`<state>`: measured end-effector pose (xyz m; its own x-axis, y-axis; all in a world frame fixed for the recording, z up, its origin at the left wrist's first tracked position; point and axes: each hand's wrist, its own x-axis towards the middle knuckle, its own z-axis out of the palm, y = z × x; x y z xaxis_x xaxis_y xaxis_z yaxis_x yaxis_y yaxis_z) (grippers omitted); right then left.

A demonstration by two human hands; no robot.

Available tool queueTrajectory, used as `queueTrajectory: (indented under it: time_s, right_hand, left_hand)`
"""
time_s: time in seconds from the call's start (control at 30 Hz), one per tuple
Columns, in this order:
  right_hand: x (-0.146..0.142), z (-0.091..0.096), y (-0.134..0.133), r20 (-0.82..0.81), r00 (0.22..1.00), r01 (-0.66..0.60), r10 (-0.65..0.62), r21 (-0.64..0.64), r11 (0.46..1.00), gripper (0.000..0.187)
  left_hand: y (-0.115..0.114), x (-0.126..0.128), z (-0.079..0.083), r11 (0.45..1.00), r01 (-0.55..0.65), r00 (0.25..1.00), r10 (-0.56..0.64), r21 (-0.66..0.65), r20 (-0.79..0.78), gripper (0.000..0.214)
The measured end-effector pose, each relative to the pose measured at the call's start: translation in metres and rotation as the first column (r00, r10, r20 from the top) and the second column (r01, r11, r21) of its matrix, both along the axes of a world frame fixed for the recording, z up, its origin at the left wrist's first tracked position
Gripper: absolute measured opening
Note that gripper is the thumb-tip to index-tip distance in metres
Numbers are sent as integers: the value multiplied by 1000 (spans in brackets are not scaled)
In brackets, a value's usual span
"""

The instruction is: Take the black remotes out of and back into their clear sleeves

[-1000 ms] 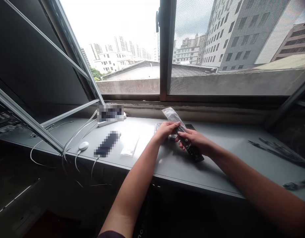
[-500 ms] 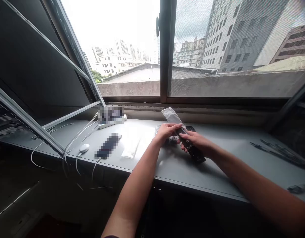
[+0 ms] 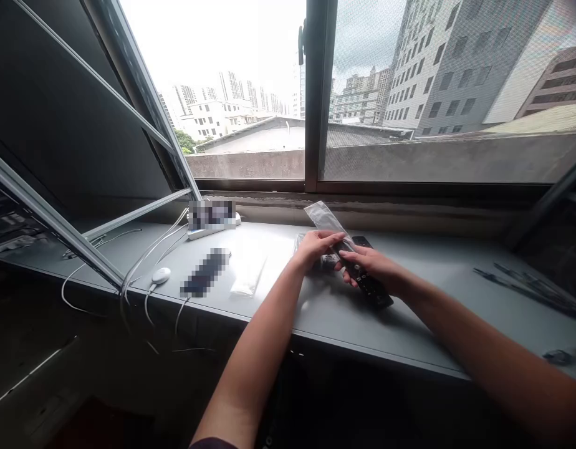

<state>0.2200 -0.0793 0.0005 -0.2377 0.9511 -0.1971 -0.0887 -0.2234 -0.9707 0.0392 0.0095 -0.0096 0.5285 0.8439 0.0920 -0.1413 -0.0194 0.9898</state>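
A black remote control (image 3: 369, 288) lies slanted on the grey window ledge (image 3: 409, 324), its far end inside a clear plastic bag (image 3: 323, 216) that sticks up towards the window. My right hand (image 3: 374, 266) is wrapped round the middle of the remote. My left hand (image 3: 315, 247) pinches the bag's opening over the remote's far end. A second black remote (image 3: 361, 241) shows just behind my right hand.
On the left of the ledge lie a blurred dark device (image 3: 204, 272), a flat clear bag (image 3: 247, 280), a small white puck (image 3: 161, 275) with white cables (image 3: 143, 259) and a power strip (image 3: 208, 229). Dark thin tools (image 3: 526, 284) lie at the right. An open window frame (image 3: 58, 224) slants over the left.
Both hands stay on the remote and bag, shifting only slightly. The camera has drifted a little, so everything sits a touch to the right.
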Motion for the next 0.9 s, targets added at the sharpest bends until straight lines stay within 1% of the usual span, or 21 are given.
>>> queueTrajectory:
  time_s: [0.1,0.2,0.27,0.33,0.4,0.5,0.6,0.67,0.73,0.8,0.83,0.9]
  right_hand:
    - [3,-3,3,8,1000,-5,5,15,1000,30]
    - [6,-8,6,10,1000,-9,9,27,1000,35]
    - [8,-10,8,19,999,-27,26,27,999,31]
    - [8,-11,9,16,999,-43,43,27,999,28]
    - [8,-10,9,5,999,-49,48,28,998,28]
    - [8,-6,9,14,999,-39,38,17,999,27]
    - [9,0,8,60,997,-42,43,-22,999,28]
    - [11,2,9,68,998,14,-13,-13,1000,28]
    - [13,3,10,37,991,123,-125,37,992,24]
    - [14,4,11,-19,975,222,-221,86,971,21]
    - [15,4,11,-48,968,248,-245,104,963,22]
    - [15,6,9,-96,963,263,-252,126,956,32]
  left_hand:
    - [1,-1,-2,999,40,999,-40,-6,18,52]
    - [7,2,-7,1000,10,997,-11,18,75,54]
    - [14,4,-10,998,-56,990,52,29,131,55]
    - [19,5,-12,991,-134,973,131,5,188,54]
    - [23,4,-13,981,-190,954,194,-39,227,53]
    - [26,2,-13,964,-240,925,263,-115,275,51]
    - [30,-2,-11,918,-326,853,390,-227,349,44]
    - [33,-4,-9,873,-378,779,479,-307,403,35]
    - [35,-6,-6,841,-400,715,536,-365,450,29]
    - [36,-8,-4,826,-395,673,558,-402,485,27]
    - [36,-8,-3,824,-386,660,561,-416,500,26]
    - [36,-9,-1,827,-359,642,555,-433,529,27]
